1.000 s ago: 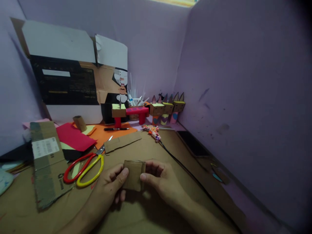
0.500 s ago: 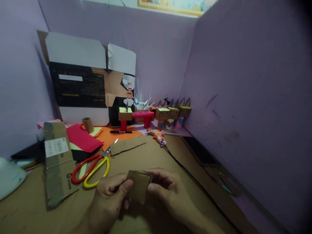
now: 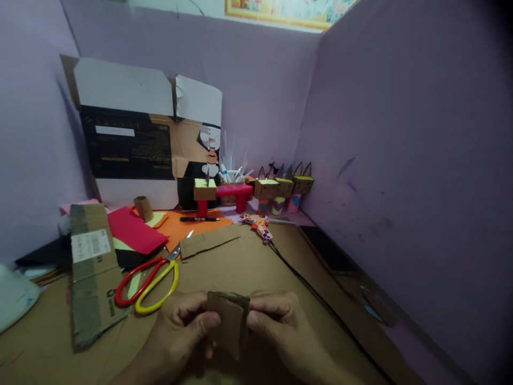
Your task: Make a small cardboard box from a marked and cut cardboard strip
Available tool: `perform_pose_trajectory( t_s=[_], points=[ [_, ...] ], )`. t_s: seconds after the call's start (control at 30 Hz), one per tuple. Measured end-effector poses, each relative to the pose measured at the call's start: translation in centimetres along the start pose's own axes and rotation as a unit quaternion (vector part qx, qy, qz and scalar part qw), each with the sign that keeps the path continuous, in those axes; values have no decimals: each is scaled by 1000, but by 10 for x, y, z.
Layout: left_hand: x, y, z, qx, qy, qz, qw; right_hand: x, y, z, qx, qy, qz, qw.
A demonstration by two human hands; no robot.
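Note:
Near the bottom centre, a small folded piece of brown cardboard is held up between both hands, its top edge showing a narrow gap between two layers. My left hand pinches its left side, thumb on the front face. On its right edge, my right hand grips with thumb and fingertips. Scissors with one red and one yellow handle lie to the left of the hands. Beyond the hands a cut cardboard strip rests on the cardboard-covered table.
A patterned glue gun has a black cable running to the lower right. Taped cardboard and coloured paper lie left. Cardboard figures with pointed ears stand at the back. A dark phone-like slab lies by the right wall.
The small cardboard piece has tilted and turned in my hands, and the gap between its layers now shows more. The hands sit slightly lower in view.

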State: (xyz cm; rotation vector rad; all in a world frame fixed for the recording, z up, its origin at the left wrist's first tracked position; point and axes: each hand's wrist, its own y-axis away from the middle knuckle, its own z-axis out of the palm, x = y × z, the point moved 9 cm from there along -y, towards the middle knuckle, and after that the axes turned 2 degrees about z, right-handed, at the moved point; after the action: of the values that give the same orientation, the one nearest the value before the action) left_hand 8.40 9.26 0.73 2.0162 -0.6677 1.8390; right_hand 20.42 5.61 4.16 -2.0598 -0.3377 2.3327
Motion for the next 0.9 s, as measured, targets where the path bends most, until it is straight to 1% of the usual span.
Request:
perform_pose_trajectory(
  t_s=[0.1, 0.17, 0.2, 0.23, 0.3, 0.33, 0.4, 0.43, 0.5, 0.53, 0.6, 0.7, 0.8, 0.9],
  points=[
    [6, 5, -3, 36, -45, -1, 998, 4, 0, 1, 0, 12, -1, 1000],
    [16, 8, -6, 70, -121, 30, 990, 4, 1, 2, 1, 39, -11, 999],
    [23, 9, -7, 88, -173, 56, 979, 2, 1, 1, 10, 58, -23, 998],
    [30, 11, -8, 107, -229, 87, 964, -1, 2, 0, 20, 80, -37, 996],
    [44, 14, -6, 139, -330, 153, 921, -6, 5, 0, 32, 114, -63, 991],
    [49, 16, -3, 149, -368, 184, 899, -7, 5, 2, 27, 116, -67, 991],
    [58, 20, 4, 158, -417, 238, 863, -3, 6, 5, 17, 104, -49, 993],
    [61, 21, 6, 160, -430, 256, 851, 0, 5, 3, 30, 94, -32, 995],
    [65, 23, 10, 163, -439, 268, 842, 8, 6, -6, 90, 99, 7, 991],
    [65, 22, 11, 160, -434, 266, 846, 11, 6, -9, 110, 97, 25, 989],
    [63, 20, 12, 140, -399, 251, 871, 14, 6, -10, 119, 85, 41, 988],
    [56, 18, 8, 115, -316, 220, 916, 13, 5, -4, 103, 69, 42, 991],
    [51, 17, 4, 102, -256, 206, 939, 17, 6, 0, 95, 58, 63, 992],
    [42, 12, -1, 102, -187, 152, 965, 19, 5, 5, 77, 21, 70, 994]
  ],
)
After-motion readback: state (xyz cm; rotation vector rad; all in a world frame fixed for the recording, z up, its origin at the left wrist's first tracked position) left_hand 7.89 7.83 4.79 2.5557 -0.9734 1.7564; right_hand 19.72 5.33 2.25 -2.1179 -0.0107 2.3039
